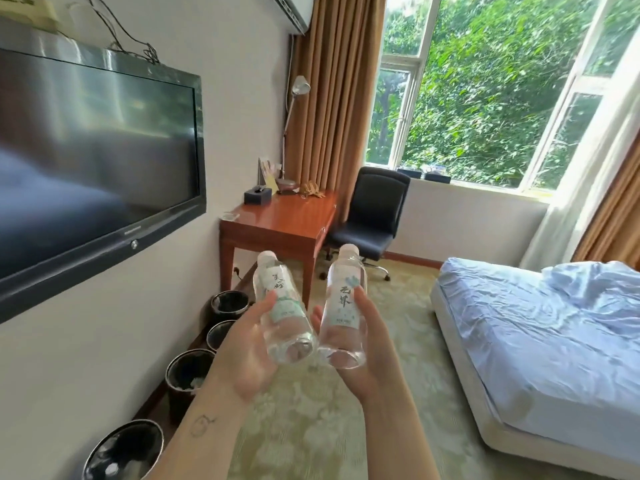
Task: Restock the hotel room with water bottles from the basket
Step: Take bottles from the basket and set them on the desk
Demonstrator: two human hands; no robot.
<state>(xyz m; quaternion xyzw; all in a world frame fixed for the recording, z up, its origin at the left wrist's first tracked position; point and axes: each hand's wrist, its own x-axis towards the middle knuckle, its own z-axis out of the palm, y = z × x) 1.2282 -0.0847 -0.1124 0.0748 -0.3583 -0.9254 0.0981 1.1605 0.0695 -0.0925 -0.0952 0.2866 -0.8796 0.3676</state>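
A: Where's the water?
B: In front of the desk (pixel 284 220), in mid-air, caps tipped toward it. The left hand (pixel 249 355) is wrapped round the left bottle (pixel 280 306), and the right hand (pixel 369 355) round the right bottle (pixel 344 306).
A: Touching?
B: The bases seem to meet, though the clear plastic blurs it.
A: Beside the desk?
B: A black chair (pixel 374 209), just right of it.

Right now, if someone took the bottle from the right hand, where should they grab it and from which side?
Probably by the shoulder under the cap, coming from above. The right hand wraps the bottle low down, leaving only the top bare, pointing up and away. The left hand holds a second bottle close alongside, so that side is crowded.
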